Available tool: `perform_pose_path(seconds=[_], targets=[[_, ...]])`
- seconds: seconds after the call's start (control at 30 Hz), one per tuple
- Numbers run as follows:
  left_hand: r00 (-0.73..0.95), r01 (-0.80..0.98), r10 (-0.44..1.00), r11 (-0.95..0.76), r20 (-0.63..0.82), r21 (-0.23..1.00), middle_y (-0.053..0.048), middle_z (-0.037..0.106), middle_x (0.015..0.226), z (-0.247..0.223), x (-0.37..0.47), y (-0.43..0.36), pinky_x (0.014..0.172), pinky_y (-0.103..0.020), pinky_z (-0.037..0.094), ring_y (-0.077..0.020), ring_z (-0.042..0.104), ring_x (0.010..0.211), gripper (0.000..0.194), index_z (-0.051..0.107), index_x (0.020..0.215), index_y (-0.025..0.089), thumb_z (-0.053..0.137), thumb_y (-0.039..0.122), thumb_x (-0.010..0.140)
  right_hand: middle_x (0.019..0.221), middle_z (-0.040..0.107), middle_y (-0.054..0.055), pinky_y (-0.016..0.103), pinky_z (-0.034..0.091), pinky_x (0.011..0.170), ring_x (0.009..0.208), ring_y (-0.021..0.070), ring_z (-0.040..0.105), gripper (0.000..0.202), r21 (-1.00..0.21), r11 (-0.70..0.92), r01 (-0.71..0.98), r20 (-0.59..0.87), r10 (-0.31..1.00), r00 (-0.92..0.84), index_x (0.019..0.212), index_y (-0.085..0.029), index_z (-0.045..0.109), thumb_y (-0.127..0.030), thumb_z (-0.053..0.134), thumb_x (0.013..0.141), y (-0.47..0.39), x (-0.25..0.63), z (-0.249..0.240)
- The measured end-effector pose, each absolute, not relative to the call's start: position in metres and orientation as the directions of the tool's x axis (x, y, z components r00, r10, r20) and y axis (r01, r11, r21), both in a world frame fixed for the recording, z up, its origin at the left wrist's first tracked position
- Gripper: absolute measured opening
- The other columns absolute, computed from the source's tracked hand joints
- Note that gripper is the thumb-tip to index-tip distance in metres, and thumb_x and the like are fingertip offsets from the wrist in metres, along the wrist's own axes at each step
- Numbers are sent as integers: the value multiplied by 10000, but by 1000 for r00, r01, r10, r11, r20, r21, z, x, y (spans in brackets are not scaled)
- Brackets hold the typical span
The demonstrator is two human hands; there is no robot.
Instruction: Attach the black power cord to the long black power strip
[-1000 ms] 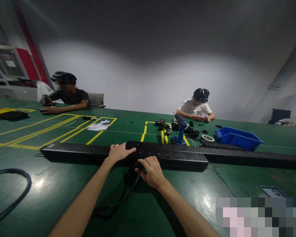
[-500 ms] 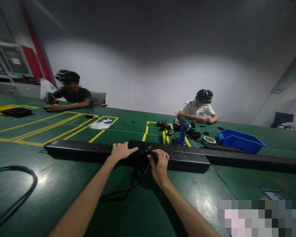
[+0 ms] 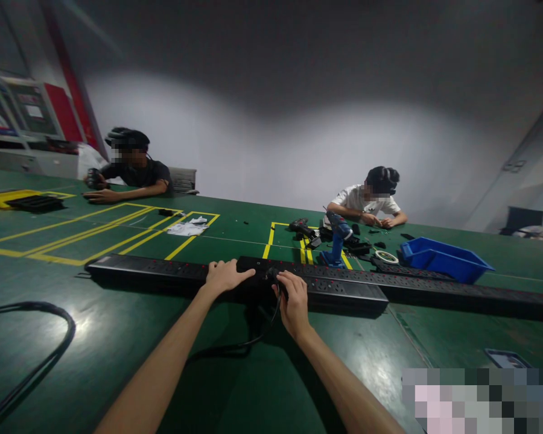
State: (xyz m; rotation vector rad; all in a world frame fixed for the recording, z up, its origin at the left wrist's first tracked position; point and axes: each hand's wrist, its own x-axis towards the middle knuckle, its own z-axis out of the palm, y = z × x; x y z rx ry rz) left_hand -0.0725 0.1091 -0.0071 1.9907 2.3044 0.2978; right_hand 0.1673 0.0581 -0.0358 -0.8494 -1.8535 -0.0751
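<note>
A long black power strip (image 3: 149, 268) with rows of sockets and small red marks lies across the green table in front of me. My left hand (image 3: 226, 277) grips it left of its middle, fingers over the top and thumb stretched to the right. In my right hand (image 3: 294, 298) is a black plug (image 3: 271, 275), pinched by the fingers against the strip's top near its middle. Whether its pins sit in a socket is hidden. From the plug a black cable (image 3: 247, 345) hangs down and runs left under my left forearm.
A second long black strip (image 3: 475, 294) lies behind, reaching right. Beyond are a blue cordless drill (image 3: 337, 241), a blue bin (image 3: 447, 256), a tape roll (image 3: 386, 257) and white paper (image 3: 187, 227). A cable loop (image 3: 66, 325) lies left. Two people sit across the table.
The plug looks more upright and closer to the strip, and my right fingers have shifted slightly left over it. My left hand stays on the strip. The view has shifted slightly.
</note>
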Motion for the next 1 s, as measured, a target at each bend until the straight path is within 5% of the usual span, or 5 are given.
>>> perform_pose_path(seconds=[1.0], targets=[[-143, 973, 987, 127, 71, 191, -196, 640, 1196, 0, -69, 102, 986, -477, 299, -397, 541, 1136, 1009, 592, 1221, 164, 254, 916, 639, 1215, 635, 95, 436, 442, 964, 1156, 227, 566, 245, -261, 753, 603, 848, 478, -229, 1158, -213, 596, -190, 529, 923, 61, 170, -36]])
